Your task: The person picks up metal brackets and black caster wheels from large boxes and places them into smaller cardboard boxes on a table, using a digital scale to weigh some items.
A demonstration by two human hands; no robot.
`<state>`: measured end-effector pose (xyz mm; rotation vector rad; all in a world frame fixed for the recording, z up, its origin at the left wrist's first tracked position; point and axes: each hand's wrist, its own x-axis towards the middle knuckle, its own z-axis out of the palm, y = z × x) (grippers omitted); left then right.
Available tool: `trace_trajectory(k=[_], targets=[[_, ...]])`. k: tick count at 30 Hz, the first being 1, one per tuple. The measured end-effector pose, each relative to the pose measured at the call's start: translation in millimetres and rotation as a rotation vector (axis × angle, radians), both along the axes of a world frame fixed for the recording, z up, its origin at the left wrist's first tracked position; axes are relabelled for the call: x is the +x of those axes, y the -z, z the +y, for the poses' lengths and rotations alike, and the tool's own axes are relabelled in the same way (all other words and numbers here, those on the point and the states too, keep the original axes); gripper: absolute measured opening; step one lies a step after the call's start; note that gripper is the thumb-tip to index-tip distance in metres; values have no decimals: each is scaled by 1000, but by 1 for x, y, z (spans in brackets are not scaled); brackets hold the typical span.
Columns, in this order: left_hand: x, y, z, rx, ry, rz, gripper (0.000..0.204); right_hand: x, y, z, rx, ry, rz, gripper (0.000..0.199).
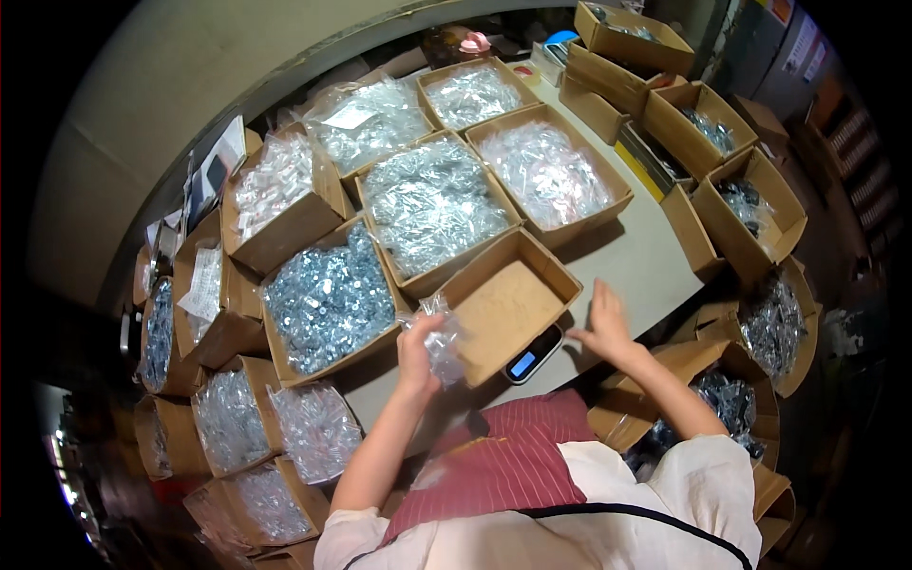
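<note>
My left hand (416,350) grips a small clear plastic bag of metal parts (441,338) at the near-left corner of an empty shallow cardboard box (508,304). That box rests on a small digital scale (532,355) whose lit display pokes out at the front. My right hand (602,321) hovers with fingers spread just right of the empty box, above the grey table (638,258), holding nothing. To the left of my left hand lies a box heaped with loose shiny bolts (328,302).
Cardboard boxes of bagged hardware crowd the table: three behind the scale (432,204) (546,173) (471,93), more along the left (275,185) and right (750,204). Lower boxes of bagged parts stand at the near left (313,429) and near right (731,399).
</note>
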<state>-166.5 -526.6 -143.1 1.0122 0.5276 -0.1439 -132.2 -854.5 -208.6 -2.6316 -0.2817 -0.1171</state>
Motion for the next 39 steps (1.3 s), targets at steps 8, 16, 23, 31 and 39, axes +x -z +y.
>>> trace_trajectory(k=[8, 16, 23, 31, 39], targets=[[-12, -14, -4, 53, -52, -41, 18, -64, 8, 64, -170, -111, 241, 129], [-27, -38, 10, -81, -87, -19, 23, -94, 13, 93, -128, 102, 247, 140], [-31, -20, 33, -136, -116, -40, 15, -91, 24, 115, -115, 253, 255, 141], [-26, -11, 36, -93, -42, -10, 18, -96, 43, 115, -123, 264, 124, 136], [-11, -23, 1, -117, 161, -82, 18, -95, 37, 95, -2, 187, 109, 146]])
